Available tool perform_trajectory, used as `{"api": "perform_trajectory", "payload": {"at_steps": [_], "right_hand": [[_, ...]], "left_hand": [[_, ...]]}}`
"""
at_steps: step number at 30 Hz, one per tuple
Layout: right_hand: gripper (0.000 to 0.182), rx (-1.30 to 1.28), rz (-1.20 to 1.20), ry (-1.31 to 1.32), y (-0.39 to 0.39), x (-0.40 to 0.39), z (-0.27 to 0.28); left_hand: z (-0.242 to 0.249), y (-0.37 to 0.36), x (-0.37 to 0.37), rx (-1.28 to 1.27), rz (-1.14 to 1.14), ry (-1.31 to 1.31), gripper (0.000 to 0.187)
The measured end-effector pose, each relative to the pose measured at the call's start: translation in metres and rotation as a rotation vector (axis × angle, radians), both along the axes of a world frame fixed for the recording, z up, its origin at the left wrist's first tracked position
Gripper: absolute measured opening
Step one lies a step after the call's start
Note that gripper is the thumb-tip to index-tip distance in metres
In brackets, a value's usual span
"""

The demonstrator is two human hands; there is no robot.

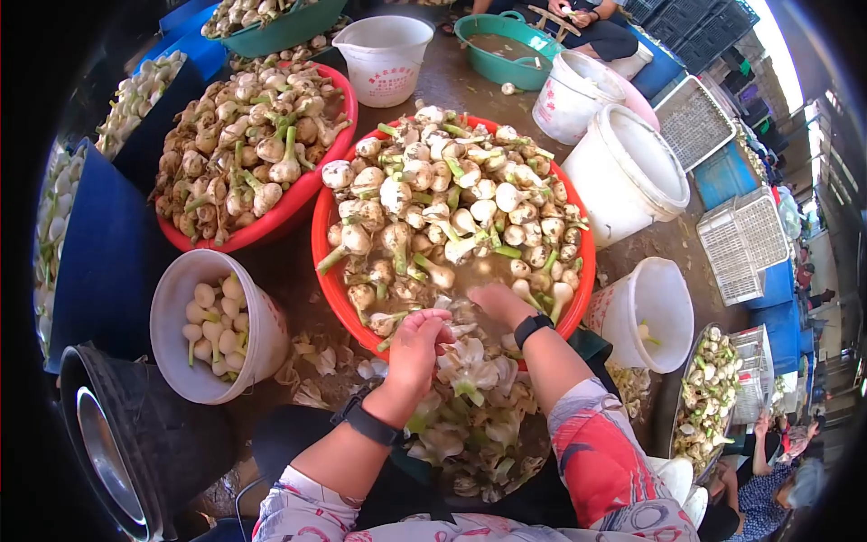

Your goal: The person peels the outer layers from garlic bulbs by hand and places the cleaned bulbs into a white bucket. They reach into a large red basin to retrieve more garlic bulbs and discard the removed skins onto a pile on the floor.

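A red basin (589,262) in front of me is heaped with muddy garlic bulbs (417,176), many with green stem stubs, above murky water. My left hand (417,348) is at the basin's near rim with its fingers curled together; whatever they hold, if anything, is hidden. My right hand (499,303) reaches over the same rim, its fingertips down at the water among the bulbs and out of sight. Below both hands lies a pile of stripped garlic skins (474,370).
Left stands a white bucket (262,312) holding peeled garlic bulbs (217,327); behind it, another red basin (348,99) of unpeeled garlic. A white bucket (664,312) is at right, near larger white buckets (623,190). Another person (587,18) sits beside a green basin (488,68).
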State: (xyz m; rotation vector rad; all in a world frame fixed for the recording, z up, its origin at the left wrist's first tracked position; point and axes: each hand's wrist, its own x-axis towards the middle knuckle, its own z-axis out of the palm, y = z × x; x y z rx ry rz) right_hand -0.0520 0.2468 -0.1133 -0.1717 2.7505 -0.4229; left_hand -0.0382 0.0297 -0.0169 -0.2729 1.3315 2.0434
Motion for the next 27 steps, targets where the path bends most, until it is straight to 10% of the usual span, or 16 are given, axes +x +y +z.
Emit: {"api": "perform_trajectory", "payload": {"at_steps": [7, 11, 18, 27], "right_hand": [[0.016, -0.677, -0.83, -0.005, -0.069, 0.079, 0.098], [0.03, -0.513, -0.429, 0.689, -0.099, 0.115, 0.108], [0.024, -0.468, -0.464, 0.604, -0.109, 0.124, 0.189], [0.016, -0.295, -0.248, 0.555, -0.098, 0.129, 0.198]], "left_hand": [[0.023, -0.015, 0.002, 0.179, -0.093, -0.399, 0.035], [0.027, -0.017, 0.006, 0.537, -0.363, -0.46, 0.042], [0.054, -0.031, 0.035, 0.113, -0.314, 0.45, 0.05], [0.055, -0.036, 0.041, 0.084, -0.361, 0.55, 0.049]]}}
